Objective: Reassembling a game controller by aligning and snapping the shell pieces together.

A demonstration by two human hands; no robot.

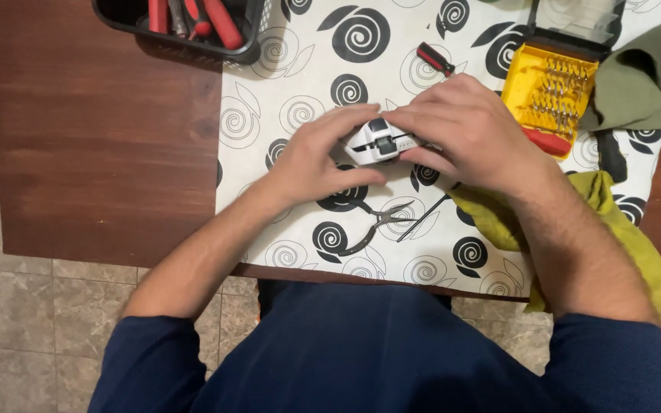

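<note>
A small white computer mouse (pixel 375 142) with a dark wheel is held above a white mat (pixel 300 69) printed with black spirals. My left hand (pixel 321 157) grips its left side with fingers curled over the top. My right hand (pixel 464 130) grips the right side, fingertips meeting the left hand over the mouse. Much of the mouse body is hidden under the fingers. Thin black pliers (pixel 380 224) lie on the mat just below my hands.
A yellow bit-set case (pixel 548 84) stands open at the upper right, a red-handled screwdriver (pixel 434 59) beside it. A black basket of red-handled tools (pixel 193 23) sits at the top left. Green cloth (pixel 652 76) and yellow cloth (pixel 629 237) lie right. Brown table (pixel 101 138).
</note>
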